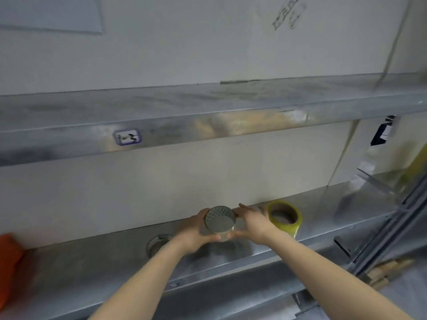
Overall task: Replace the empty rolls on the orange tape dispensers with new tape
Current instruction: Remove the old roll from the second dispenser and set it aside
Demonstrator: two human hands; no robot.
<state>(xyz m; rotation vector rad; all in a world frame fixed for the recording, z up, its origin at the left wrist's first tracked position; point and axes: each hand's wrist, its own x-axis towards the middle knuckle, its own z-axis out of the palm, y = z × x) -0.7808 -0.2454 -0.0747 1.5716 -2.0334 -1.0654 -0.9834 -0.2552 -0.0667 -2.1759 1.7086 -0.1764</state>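
Observation:
Both hands hold a small round object [220, 221] with a grey dimpled top face just above the metal shelf [92, 269]; it looks like a roll or cylinder, but blur hides what it is. My left hand [196, 232] grips its left side and my right hand [250, 224] its right side. A yellowish tape roll [285, 215] stands tilted on the shelf just right of my right hand. An orange object [10, 257], cut off by the frame, lies at the shelf's far left. A clear ring-shaped roll [157, 243] lies on the shelf behind my left wrist.
An upper metal shelf [208, 121] with a small handwritten label [127, 136] runs overhead. Clear plastic bags [388, 172] lean at the right end. A grey metal upright [392, 229] crosses the right side, with wooden pieces [388, 271] below it.

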